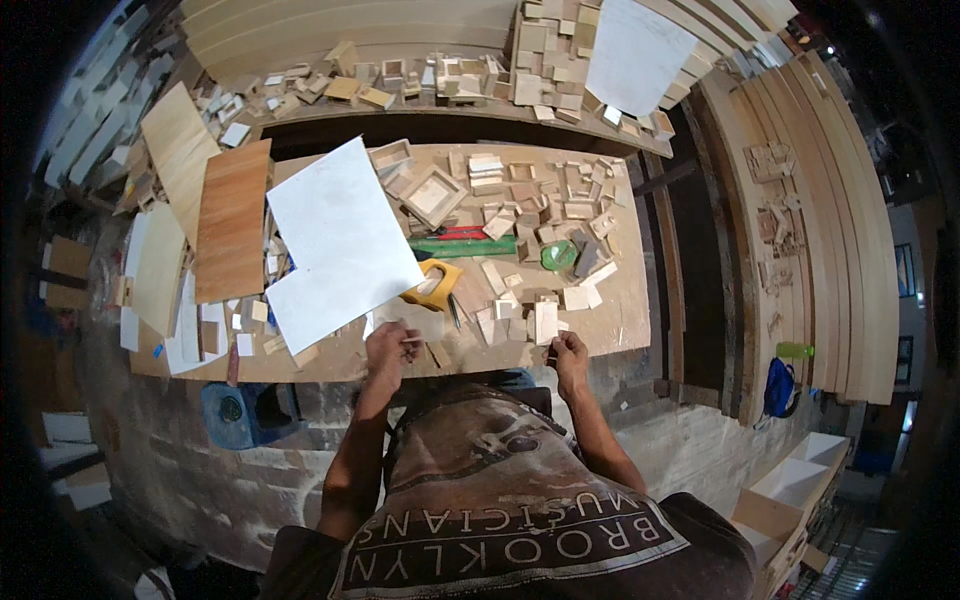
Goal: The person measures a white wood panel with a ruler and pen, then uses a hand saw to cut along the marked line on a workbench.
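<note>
My left hand (pixel 395 345), fingers curled, is at the table's near edge beside a pale, thin piece (pixel 425 320); what it holds, if anything, is unclear. My right hand (pixel 565 352) is pinched on something I cannot make out, just below an upright light wood block (pixel 546 318). Between and beyond my hands lie a yellow-handled saw (pixel 435 285), a pencil-like tool (pixel 455 312), a green strip (pixel 480 247) with a red tool (pixel 450 232), a green round object (pixel 557 255) and several small wooden pieces (pixel 495 275). A large white sheet (pixel 335 245) lies left of them.
The worktable (pixel 625 340) also bears brown boards (pixel 230 220) and open wooden frames (pixel 432 195). A back shelf (pixel 640 140) holds offcuts. Long planks (pixel 840 230) line the right, above a wooden box (pixel 790 480). A blue plastic stool (pixel 230 420) sits under the table's left.
</note>
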`<state>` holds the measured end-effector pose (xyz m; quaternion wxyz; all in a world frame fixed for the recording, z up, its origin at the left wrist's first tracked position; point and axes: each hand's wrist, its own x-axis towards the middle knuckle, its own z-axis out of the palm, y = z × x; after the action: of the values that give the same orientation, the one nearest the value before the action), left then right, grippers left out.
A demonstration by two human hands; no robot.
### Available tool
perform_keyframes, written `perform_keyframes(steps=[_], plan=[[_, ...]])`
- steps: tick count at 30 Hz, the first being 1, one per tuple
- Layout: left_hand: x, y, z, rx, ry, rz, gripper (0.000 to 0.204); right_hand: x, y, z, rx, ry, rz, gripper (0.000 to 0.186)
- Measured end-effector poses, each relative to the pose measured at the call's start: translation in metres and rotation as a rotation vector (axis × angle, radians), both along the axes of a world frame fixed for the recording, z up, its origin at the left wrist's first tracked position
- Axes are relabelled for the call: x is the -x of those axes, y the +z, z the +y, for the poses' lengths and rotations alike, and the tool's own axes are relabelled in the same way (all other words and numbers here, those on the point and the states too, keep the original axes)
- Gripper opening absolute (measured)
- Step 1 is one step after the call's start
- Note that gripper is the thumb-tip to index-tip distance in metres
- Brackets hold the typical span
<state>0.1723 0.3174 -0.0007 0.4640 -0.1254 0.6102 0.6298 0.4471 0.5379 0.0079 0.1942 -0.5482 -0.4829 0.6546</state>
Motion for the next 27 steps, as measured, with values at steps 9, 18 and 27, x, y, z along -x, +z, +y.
perform_keyframes(steps=[9, 18, 27], plan=[[-0.09, -0.007, 0.097, 0.417, -0.816, 1.352, 0.066, -0.017, -0.009, -0.003, 0.034, 0.353, -0.121, 0.013], [-0.119, -0.018, 0.131, 0.382, -0.451, 1.291, 0.057, -0.026, -0.014, 0.036, 0.205, 0.443, 0.117, 0.032], [-0.153, -0.042, 0.107, 0.483, -0.161, 1.01, 0.042, -0.044, -0.023, 0.059, 0.247, 0.674, 0.246, 0.038]])
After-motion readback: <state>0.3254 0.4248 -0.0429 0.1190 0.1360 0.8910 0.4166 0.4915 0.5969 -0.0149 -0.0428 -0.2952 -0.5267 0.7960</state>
